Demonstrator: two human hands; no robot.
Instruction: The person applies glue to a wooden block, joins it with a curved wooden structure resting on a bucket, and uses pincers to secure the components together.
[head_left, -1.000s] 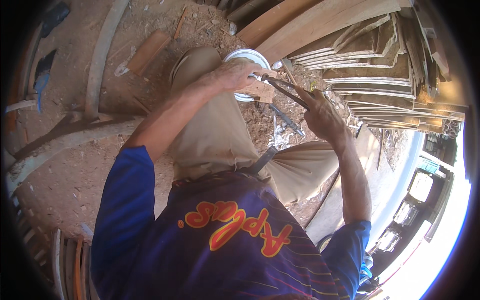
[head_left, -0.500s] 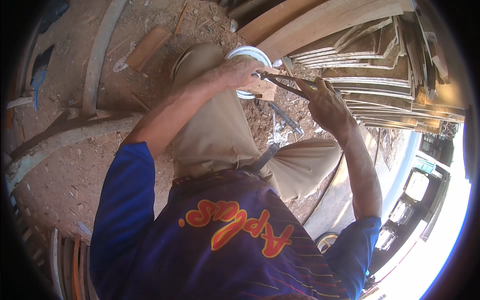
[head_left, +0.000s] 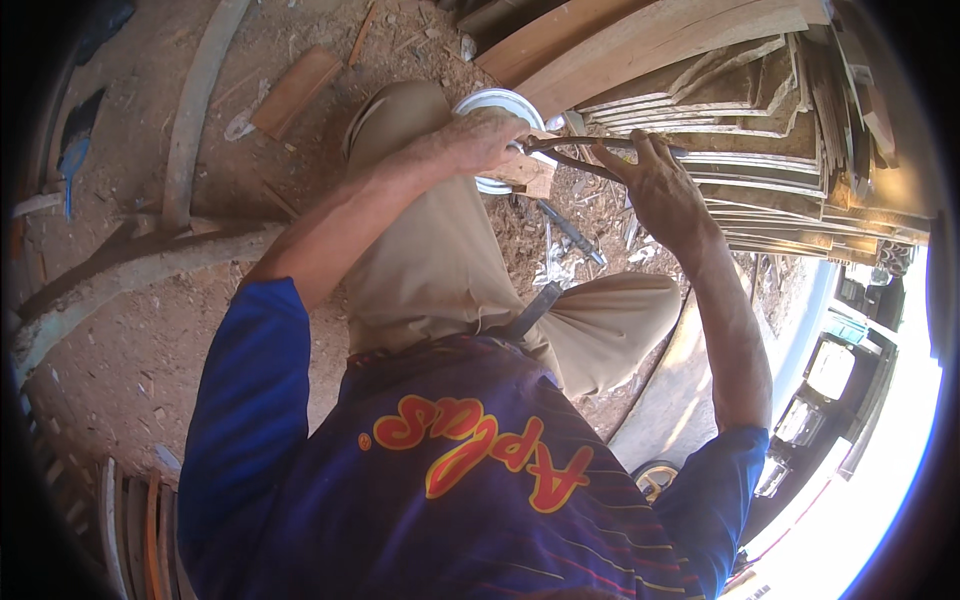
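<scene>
My right hand [head_left: 665, 190] is closed round the long dark handles of a pair of pincers [head_left: 570, 150], its handles spread a little apart. The pincers' jaws point left, toward my left hand [head_left: 487, 138]. My left hand is closed beside the jaws, its fingertips on something small that I cannot make out. Just under the left hand lies a wooden block [head_left: 533, 177] over a round white bucket [head_left: 489, 99]. The left hand covers part of the bucket and of the jaws.
A dark rod-like tool [head_left: 572, 234] lies on the dirt floor near pale scraps. Stacked boards [head_left: 740, 170] stand close to my right hand. Curved timber [head_left: 200, 110] and a reddish wood piece [head_left: 297, 92] lie at left; a blue-handled brush [head_left: 76, 155] is farther left.
The pincers' handles have swung slightly upward, and my right hand has shifted a little on them. My left hand stays about where it was by the jaws.
</scene>
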